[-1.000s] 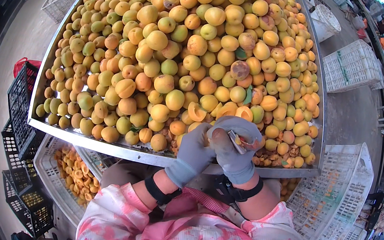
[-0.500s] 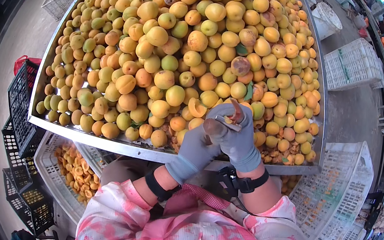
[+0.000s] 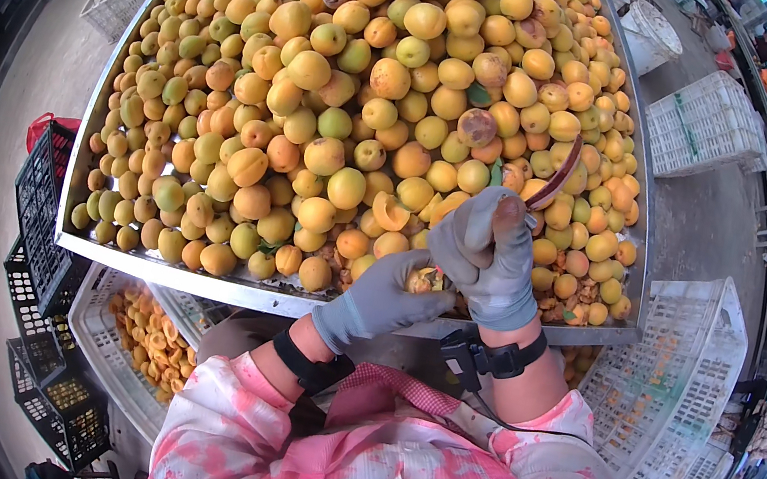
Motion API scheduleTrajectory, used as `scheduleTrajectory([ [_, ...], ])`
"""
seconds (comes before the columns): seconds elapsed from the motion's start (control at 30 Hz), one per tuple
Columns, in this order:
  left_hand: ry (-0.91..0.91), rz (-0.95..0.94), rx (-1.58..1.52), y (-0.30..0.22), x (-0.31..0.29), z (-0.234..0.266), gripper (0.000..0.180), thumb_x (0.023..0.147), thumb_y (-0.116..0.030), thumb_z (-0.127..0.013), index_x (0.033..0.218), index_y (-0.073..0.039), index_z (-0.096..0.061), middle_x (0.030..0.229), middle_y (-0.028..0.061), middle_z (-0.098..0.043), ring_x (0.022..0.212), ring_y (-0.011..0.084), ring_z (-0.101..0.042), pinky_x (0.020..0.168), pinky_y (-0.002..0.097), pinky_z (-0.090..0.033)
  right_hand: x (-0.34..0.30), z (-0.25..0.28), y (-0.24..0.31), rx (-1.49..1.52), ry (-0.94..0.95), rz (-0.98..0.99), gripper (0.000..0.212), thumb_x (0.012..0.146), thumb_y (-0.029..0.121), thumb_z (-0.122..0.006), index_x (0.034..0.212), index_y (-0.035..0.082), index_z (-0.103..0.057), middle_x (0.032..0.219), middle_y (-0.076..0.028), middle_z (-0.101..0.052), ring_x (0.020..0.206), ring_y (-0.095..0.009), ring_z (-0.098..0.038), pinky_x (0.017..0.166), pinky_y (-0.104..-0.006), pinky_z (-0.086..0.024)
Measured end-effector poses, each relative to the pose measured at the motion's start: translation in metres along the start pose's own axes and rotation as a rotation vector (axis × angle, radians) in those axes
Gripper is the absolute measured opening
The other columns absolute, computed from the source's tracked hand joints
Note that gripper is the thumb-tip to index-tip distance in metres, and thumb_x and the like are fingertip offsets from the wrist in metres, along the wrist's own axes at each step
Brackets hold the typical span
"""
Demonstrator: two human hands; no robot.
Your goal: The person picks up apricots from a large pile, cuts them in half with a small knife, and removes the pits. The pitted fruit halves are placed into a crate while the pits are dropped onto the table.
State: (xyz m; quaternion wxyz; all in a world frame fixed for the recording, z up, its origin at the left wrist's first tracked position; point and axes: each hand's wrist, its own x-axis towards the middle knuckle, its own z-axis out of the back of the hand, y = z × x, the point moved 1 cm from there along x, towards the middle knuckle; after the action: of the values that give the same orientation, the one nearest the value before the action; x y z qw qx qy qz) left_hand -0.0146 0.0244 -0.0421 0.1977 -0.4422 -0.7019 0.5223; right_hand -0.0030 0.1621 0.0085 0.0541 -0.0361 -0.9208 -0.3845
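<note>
Apricots (image 3: pixel 326 156), mostly whole, are heaped across the metal tabletop (image 3: pixel 194 281). At the left, where a white crate (image 3: pixel 92 302) of apricot halves (image 3: pixel 151 343) is set below the front edge, fruit could be tipped off if the heap were nudged. Toward the middle, a small apricot piece (image 3: pixel 421 280) could be dropped if the grip of the left hand (image 3: pixel 374 294) were loosened, and that glove could be nicked if the curved dark-red tool (image 3: pixel 558 176) were let slip toward it. By position, the heap is spread beyond and to either side of the hands; the apricot piece is held in the left hand's curled fingers, near the edge. Just to its right, the right hand (image 3: pixel 491 263) is clenched around the tool, whose lower end cannot be made out.
</note>
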Motion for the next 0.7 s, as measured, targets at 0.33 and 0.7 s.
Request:
scheduleTrajectory([
  [0.33,-0.287,0.314,-0.71,0.023,0.0,-0.01,0.057,0.091,-0.061,-0.044,0.107,-0.008,-0.056,0.068,0.0022,-0.056,0.048,0.0106,-0.047,0.041,0.0201,-0.035,-0.007,-0.001,-0.003,-0.035,-0.475,0.105,0.045,0.1,0.038,-0.04,0.067,0.01,-0.044,0.049,0.002,-0.033,0.039,-0.009,-0.034,0.038,-0.0243,-0.026],
  [0.7,-0.495,-0.454,0.546,0.014,0.018,-0.02,0.036,0.101,-0.024,-0.038,0.122,0.003,-0.051,0.114,0.0119,-0.059,0.099,0.0176,-0.059,0.085,0.0299,-0.049,0.011,0.004,-0.026,0.124,-0.491,0.087,0.037,0.093,0.041,-0.058,0.074,0.01,-0.051,0.054,0.007,-0.04,0.04,-0.001,-0.034,0.035,-0.0199,-0.024],
])
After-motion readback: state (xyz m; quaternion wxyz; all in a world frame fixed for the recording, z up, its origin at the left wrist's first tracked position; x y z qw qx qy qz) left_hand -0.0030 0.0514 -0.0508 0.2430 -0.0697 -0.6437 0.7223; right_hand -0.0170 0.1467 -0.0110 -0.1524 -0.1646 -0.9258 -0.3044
